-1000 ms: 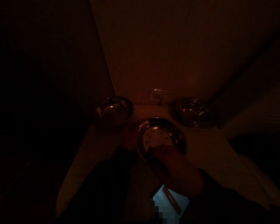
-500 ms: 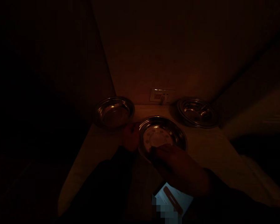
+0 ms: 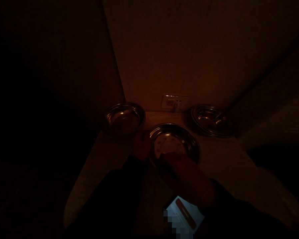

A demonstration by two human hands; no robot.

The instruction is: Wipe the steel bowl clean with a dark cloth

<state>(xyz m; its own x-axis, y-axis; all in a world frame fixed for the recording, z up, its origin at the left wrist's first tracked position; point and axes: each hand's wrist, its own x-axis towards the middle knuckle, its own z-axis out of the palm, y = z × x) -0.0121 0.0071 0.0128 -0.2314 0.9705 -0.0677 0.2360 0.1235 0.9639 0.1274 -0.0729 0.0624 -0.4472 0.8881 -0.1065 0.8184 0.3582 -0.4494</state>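
Observation:
In the very dim head view, a shiny steel bowl (image 3: 168, 141) with a ring of dots on its base sits mid-table. My left hand (image 3: 141, 146) is curled closed at its left rim and seems to grip it; the fingertips are lost in shadow. Over the near side of the bowl reaches my right hand (image 3: 181, 172), fingers bent together around something dark that I cannot make out. Below that hand lies a lit phone (image 3: 186, 212), its screen showing a brown elongated shape.
Another steel bowl (image 3: 126, 121) stands at the table's back left corner. A stack of steel dishes (image 3: 210, 121), the top one divided, is at the back right. A wall socket (image 3: 174, 102) with something plugged in sits above the wooden table (image 3: 219, 159).
My right hand has shifted slightly left over the bowl's near side. The left hand stays at the rim. The whole view has moved a little and looks darker.

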